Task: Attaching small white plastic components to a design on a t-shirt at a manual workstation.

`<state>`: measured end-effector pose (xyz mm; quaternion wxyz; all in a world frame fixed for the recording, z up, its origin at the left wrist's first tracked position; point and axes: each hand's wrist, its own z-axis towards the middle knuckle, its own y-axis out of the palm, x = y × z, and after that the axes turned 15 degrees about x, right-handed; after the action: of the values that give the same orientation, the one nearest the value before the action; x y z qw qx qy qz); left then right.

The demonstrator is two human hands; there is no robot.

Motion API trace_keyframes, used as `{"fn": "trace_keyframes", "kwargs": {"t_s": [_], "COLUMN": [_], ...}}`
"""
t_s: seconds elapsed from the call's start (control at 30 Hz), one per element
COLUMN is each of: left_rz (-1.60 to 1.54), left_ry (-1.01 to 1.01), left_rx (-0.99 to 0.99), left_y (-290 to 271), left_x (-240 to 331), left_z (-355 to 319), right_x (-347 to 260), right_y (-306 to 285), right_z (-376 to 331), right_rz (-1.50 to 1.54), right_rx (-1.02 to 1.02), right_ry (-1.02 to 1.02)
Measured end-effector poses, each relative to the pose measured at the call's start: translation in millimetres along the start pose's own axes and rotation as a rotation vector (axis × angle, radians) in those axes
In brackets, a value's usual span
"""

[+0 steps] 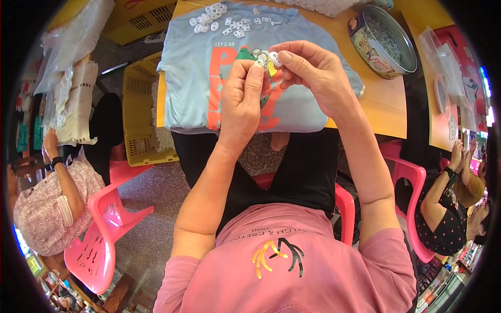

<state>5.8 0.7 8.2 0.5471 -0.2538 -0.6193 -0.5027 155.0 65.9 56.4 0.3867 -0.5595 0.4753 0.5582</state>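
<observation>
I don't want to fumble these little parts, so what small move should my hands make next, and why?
I'd probably ease the white piece in your right hand slightly toward the green item in your left hand: both seem pinched at the fingertips and already close together. Whether they touch is hard to tell.

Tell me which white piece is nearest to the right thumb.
The white piece pinched in the right hand; the loose pieces lie farther off on the blue shirt.

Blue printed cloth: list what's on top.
Small white pieces lie on the cloth, toward its far edge. The left hand and right hand partly hide its middle; anything beneath them can't be seen.
</observation>
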Motion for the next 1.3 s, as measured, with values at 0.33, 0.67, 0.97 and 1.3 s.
{"fn": "trace_keyframes", "kwargs": {"t_s": [0.33, 0.67, 0.97, 1.3], "left_rz": [0.032, 0.056, 0.076, 0.073], "left_ry": [0.035, 0.062, 0.063, 0.053], "left_rx": [0.0, 0.028, 0.035, 0.047], "left_y": [1, 4, 4, 3], "left_x": [-1, -1, 1, 1], "left_z": [0, 0, 1, 0], "right_x": [3, 1, 2, 8], "right_y": [7, 13, 24, 29], "right_z": [-2, -5, -6, -7], "right_rz": [-0.096, -0.178, -0.231, -0.202], "right_rx": [0.094, 0.125, 0.218, 0.299], "right_ry": [-0.181, -0.218, -0.32, -0.351]}}
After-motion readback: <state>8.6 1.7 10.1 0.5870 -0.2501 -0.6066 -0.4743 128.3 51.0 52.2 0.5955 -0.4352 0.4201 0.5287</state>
